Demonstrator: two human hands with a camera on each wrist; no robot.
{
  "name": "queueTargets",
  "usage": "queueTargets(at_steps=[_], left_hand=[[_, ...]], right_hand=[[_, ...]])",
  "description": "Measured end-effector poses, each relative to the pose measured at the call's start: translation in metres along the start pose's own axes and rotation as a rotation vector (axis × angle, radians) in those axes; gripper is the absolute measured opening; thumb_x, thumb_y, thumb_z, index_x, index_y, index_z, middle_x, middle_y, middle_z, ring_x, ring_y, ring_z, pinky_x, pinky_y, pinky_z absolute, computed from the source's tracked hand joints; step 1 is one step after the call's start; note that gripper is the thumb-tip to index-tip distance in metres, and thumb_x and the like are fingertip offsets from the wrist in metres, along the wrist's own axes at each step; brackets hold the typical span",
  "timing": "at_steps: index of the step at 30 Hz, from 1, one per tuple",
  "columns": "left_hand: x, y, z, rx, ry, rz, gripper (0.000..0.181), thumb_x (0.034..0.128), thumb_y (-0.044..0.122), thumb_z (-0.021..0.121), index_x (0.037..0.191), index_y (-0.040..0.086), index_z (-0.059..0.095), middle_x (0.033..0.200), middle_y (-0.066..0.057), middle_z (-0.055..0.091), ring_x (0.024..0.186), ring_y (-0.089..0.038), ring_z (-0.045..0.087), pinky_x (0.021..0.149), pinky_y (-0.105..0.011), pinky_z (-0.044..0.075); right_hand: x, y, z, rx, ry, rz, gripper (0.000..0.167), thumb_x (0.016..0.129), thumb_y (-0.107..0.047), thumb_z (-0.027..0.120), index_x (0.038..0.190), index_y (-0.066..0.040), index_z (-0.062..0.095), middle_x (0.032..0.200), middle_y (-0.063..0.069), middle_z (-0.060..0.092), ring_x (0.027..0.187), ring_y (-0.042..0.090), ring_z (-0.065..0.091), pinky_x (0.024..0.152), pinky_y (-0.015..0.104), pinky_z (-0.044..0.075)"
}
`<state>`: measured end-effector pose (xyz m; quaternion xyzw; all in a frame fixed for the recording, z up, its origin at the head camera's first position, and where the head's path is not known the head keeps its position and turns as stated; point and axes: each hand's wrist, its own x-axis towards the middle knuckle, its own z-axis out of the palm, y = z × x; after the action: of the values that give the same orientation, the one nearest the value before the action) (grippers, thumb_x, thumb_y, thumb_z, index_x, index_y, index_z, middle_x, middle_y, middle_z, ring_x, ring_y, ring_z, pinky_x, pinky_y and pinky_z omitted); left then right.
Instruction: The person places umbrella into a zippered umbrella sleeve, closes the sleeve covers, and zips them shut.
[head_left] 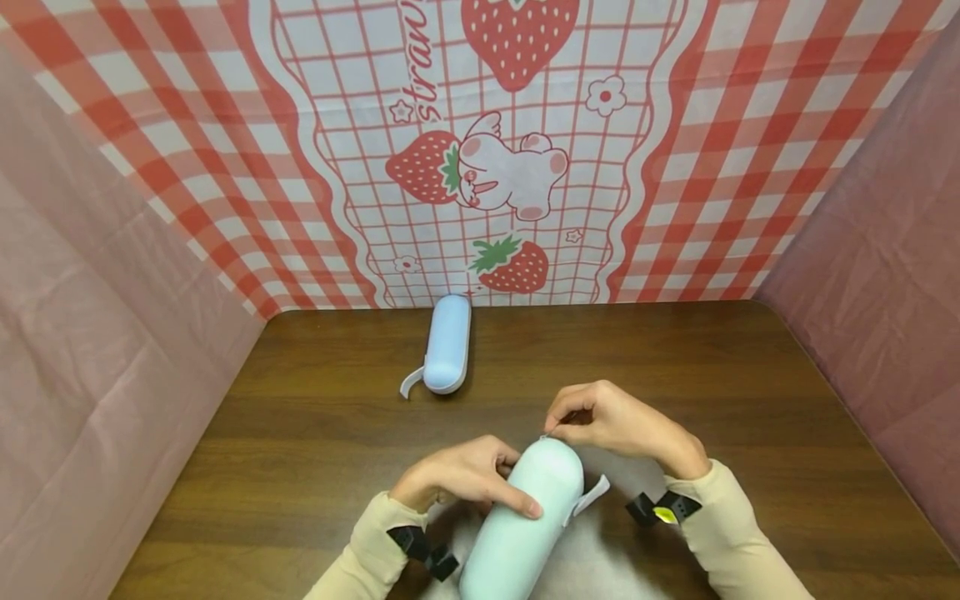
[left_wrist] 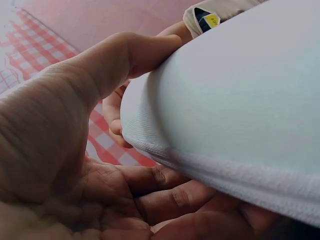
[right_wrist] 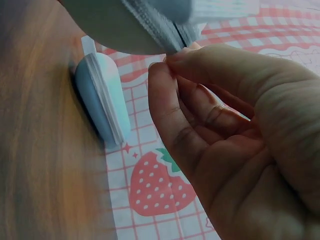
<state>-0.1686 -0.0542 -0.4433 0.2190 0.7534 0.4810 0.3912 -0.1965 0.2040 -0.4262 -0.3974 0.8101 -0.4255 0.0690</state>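
A mint-green zippered case (head_left: 525, 517), long and rounded, is tilted in front of me at the near edge of the head view. My left hand (head_left: 468, 471) grips it from the left, thumb across the top and fingers beneath, as the left wrist view shows. At the case's far end, my right hand (head_left: 607, 421) pinches the small zipper pull (head_left: 544, 436) between thumb and forefinger. The zipper (right_wrist: 160, 27) runs along the case's side in the right wrist view; the pull itself is mostly hidden by the fingertips. A pale strap (head_left: 591, 496) sticks out on the right side.
A smaller light-blue zippered case (head_left: 448, 342) with a strap lies at the back of the brown wooden table (head_left: 322, 400). Behind it hangs a strawberry-print checked cloth (head_left: 360, 167). Pink cloth (head_left: 97, 333) hangs at both sides. Something pale lies under the mint-green case.
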Motion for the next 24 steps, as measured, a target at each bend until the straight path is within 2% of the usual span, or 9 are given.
queueTargets(at_steps=[9, 15, 20, 24], left_hand=[[0.001, -0.001, 0.000, 0.027, 0.029, -0.003, 0.015, 0.0801, 0.026, 0.085, 0.089, 0.017, 0.076, 0.072, 0.006, 0.071, 0.061, -0.007, 0.060, 0.051, -0.026, 0.049], [0.002, 0.000, -0.004, -0.012, 0.051, -0.015, 0.017, 0.0808, 0.026, 0.085, 0.091, 0.016, 0.076, 0.075, 0.004, 0.071, 0.063, -0.009, 0.061, 0.051, -0.028, 0.051], [0.002, -0.001, -0.004, -0.022, 0.071, -0.029, 0.019, 0.0800, 0.028, 0.086, 0.093, 0.017, 0.076, 0.078, 0.004, 0.072, 0.066, -0.009, 0.062, 0.053, -0.030, 0.052], [0.001, -0.001, -0.005, -0.039, 0.093, -0.036, 0.022, 0.0800, 0.029, 0.085, 0.094, 0.014, 0.076, 0.081, 0.003, 0.072, 0.070, -0.010, 0.063, 0.054, -0.030, 0.053]], right_hand=[[-0.003, 0.001, -0.006, -0.039, 0.000, 0.003, 0.008, 0.095, -0.011, 0.074, 0.095, -0.018, 0.078, 0.096, -0.003, 0.074, 0.085, 0.003, 0.065, 0.070, 0.024, 0.056], [-0.008, 0.002, -0.015, -0.049, 0.016, 0.020, 0.009, 0.095, -0.010, 0.075, 0.096, -0.018, 0.078, 0.096, -0.001, 0.074, 0.084, 0.002, 0.064, 0.069, 0.024, 0.056], [-0.006, 0.001, -0.011, -0.057, 0.031, 0.028, 0.011, 0.092, -0.007, 0.076, 0.093, -0.019, 0.077, 0.093, -0.003, 0.074, 0.079, 0.001, 0.063, 0.068, 0.024, 0.057], [-0.003, 0.001, -0.007, -0.105, 0.054, 0.029, 0.012, 0.092, -0.007, 0.077, 0.094, -0.018, 0.077, 0.093, -0.005, 0.074, 0.077, 0.001, 0.062, 0.065, 0.024, 0.055]])
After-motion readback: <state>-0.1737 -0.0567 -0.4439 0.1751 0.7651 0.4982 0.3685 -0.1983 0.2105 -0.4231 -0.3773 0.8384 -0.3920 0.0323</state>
